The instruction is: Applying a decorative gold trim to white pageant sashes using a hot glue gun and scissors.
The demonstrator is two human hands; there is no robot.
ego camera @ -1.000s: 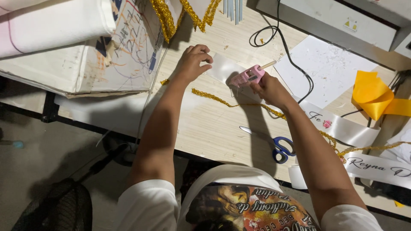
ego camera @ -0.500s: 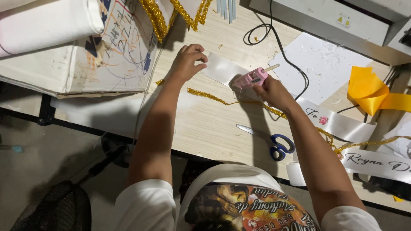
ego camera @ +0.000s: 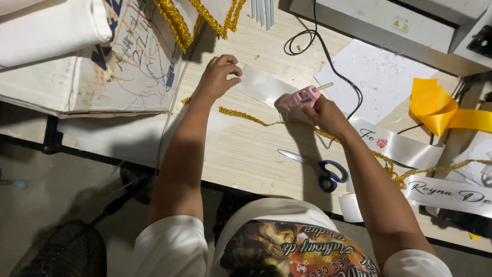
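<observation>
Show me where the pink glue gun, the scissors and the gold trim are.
pink glue gun (ego camera: pixel 300 97), head view, on its pink body.
scissors (ego camera: pixel 332 174), head view, on the blue handles.
gold trim (ego camera: pixel 246 117), head view, on the strand lying across the table.

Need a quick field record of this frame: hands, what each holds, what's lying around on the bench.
left hand: fingers pinching the end of the white ribbon, pressing it to the bench
right hand: grips the pink glue gun, nozzle down at the ribbon
gold trim: lies along the bench beside the ribbon, passing under the right hand
scissors: blue handles, lying shut near the bench's front edge
yellow ribbon: folded, far right
black cable: runs from the gun toward the back
bench: light wood
</observation>
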